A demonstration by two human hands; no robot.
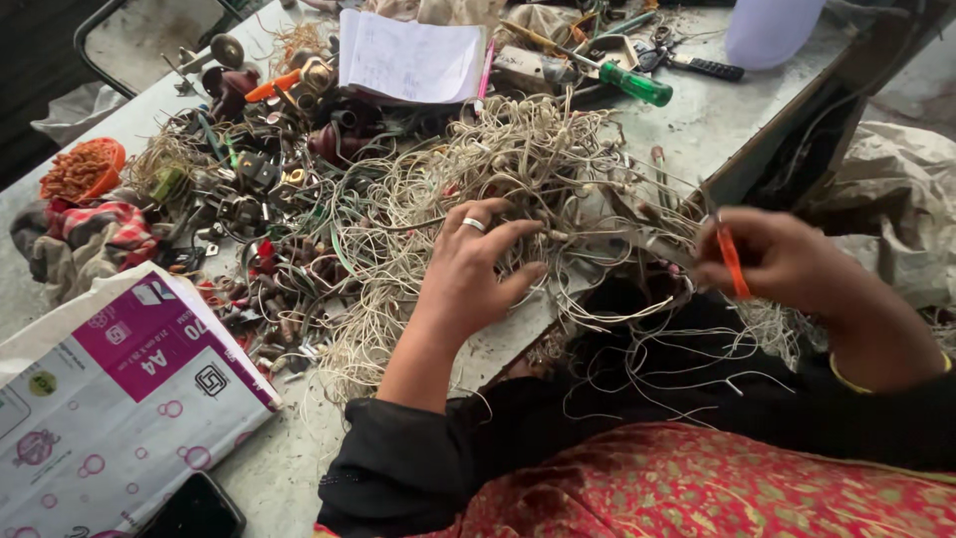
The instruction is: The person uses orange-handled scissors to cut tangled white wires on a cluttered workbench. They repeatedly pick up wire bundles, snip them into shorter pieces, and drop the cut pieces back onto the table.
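Note:
A big tangle of thin cream-coloured wires (468, 189) covers the middle of a dusty grey table (727, 120) and hangs over its near edge. My left hand (476, 261), with a ring on one finger, rests on the tangle with fingers spread and curled into the strands. My right hand (772, 257) is off the table edge at the right, closed around orange-handled scissors (732, 261) whose metal blades (652, 242) point left into the wires.
Left of the wires lies a heap of small metal and electrical parts (269, 169). A notepad (410, 60), green-handled screwdriver (635, 84), checked cloth (95, 234), orange bowl (85, 167), paper ream packet (119, 389) and dark phone (194, 510) also lie on the table.

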